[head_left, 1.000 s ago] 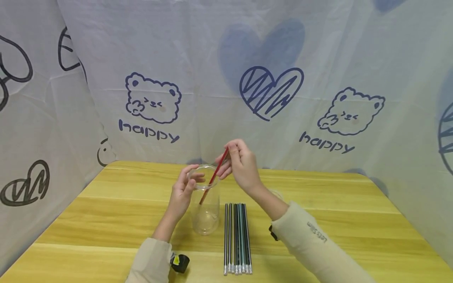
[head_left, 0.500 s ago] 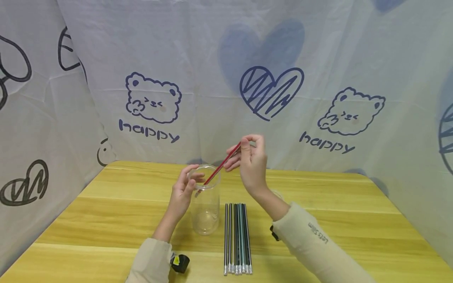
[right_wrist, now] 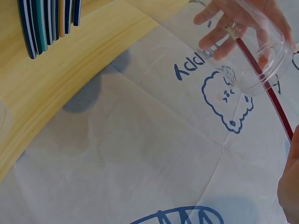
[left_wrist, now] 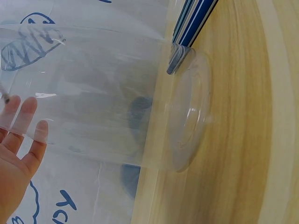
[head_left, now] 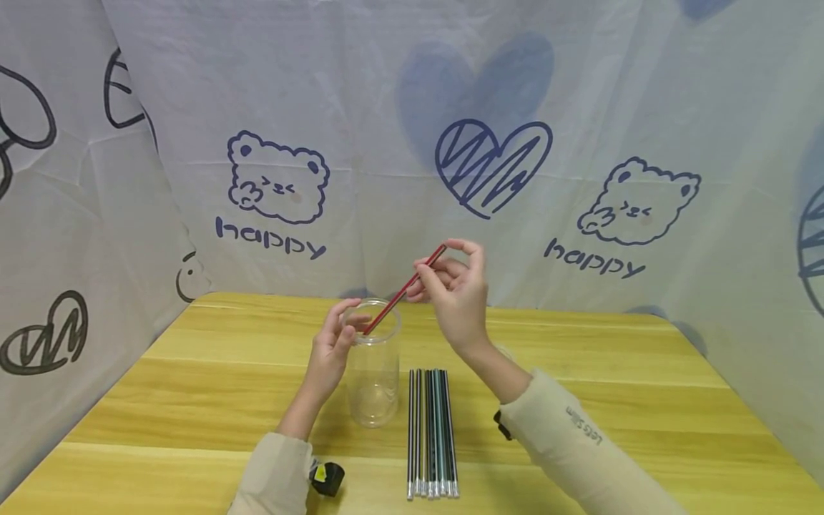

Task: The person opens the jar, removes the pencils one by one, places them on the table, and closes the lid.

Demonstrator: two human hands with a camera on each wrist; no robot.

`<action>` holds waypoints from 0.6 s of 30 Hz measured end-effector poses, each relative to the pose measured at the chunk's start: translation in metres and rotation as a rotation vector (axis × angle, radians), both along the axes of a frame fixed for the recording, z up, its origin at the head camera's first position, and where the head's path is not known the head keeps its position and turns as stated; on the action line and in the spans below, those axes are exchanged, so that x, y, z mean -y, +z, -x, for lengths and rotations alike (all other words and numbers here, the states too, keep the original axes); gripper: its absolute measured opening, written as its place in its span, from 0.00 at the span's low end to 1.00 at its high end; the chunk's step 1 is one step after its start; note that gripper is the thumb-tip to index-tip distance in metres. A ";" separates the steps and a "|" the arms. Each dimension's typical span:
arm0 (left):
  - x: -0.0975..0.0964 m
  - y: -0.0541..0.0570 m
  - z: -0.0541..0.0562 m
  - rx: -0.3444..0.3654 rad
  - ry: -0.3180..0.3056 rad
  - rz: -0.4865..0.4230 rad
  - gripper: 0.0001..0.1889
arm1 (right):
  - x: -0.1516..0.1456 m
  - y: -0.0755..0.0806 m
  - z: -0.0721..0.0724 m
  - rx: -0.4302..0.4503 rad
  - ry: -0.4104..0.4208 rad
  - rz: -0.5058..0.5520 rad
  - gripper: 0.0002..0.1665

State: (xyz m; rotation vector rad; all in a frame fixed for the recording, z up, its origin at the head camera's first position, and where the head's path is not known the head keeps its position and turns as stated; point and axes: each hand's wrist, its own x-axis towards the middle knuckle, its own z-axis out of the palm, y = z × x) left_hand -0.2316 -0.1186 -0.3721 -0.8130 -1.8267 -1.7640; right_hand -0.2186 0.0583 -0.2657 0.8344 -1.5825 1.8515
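A clear plastic jar (head_left: 373, 379) stands upright on the table. My left hand (head_left: 330, 354) grips it near the rim, thumb in front and fingers round the far side; in the left wrist view, those fingers (left_wrist: 35, 140) show against the clear wall. My right hand (head_left: 460, 300) pinches a red and black striped pencil (head_left: 404, 290) between thumb and fingers, its top end against the index finger. The pencil slants down to the left, its lower end just inside the jar's mouth. In the right wrist view, that end of the pencil (right_wrist: 252, 60) bears a metal ferrule.
Right of the jar, a row of dark, teal and yellowish striped pencils (head_left: 431, 429) lies side by side, silver ends toward me. A clear round rim (head_left: 505, 352) shows partly behind my right forearm. A printed white cloth (head_left: 386, 179) hangs behind the wooden table (head_left: 611, 400).
My right hand has moved up and to the right, drawing the red pencil mostly out of the jar, and its thumb has shifted down the shaft. My left hand and the jar stay put.
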 end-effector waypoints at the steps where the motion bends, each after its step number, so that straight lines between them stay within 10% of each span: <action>1: 0.000 0.000 0.000 -0.002 0.003 0.004 0.27 | -0.001 0.000 0.000 -0.016 -0.008 0.002 0.22; 9: 0.000 -0.001 0.000 -0.010 0.011 0.007 0.27 | -0.010 0.002 0.002 -0.130 -0.067 0.029 0.08; 18: 0.000 -0.001 0.002 -0.016 0.007 0.009 0.28 | -0.016 0.003 0.002 -0.062 -0.100 0.072 0.15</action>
